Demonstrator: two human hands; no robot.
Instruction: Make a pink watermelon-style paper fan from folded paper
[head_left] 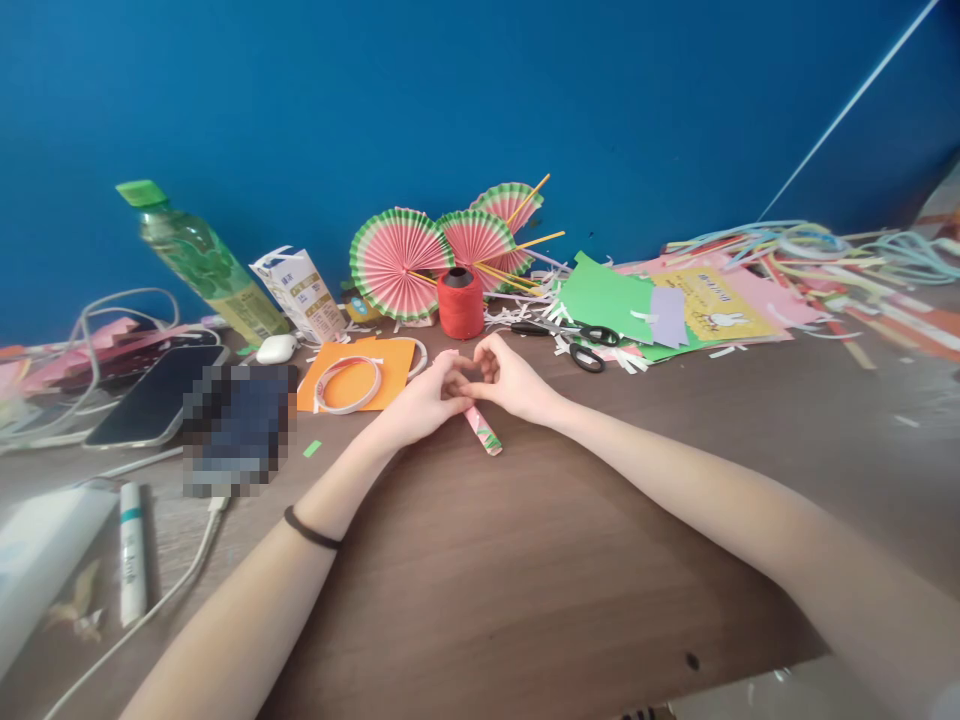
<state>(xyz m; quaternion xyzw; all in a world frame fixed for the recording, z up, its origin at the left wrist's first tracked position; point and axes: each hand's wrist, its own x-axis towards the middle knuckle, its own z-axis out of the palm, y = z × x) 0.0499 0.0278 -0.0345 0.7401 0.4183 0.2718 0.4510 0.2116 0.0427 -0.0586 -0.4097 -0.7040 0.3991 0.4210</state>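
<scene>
My left hand (420, 402) and my right hand (510, 380) meet over the middle of the brown table (525, 560). Both pinch a folded pink paper strip with a green end (484, 430), which sticks out below the fingers and rests on the wood. The fingers of both hands are curled together around its upper end. Just behind the hands stands a spool of red thread (460, 303). Three finished watermelon paper fans (401, 262) on yellow sticks lean against the blue wall.
Orange paper with a white tape ring (346, 384) lies left of my hands. Scissors (585, 345), green paper (604, 297) and paper scraps lie to the right. A green bottle (202, 260), carton (300, 292), phones (157, 395), cables and a pen (132, 552) crowd the left.
</scene>
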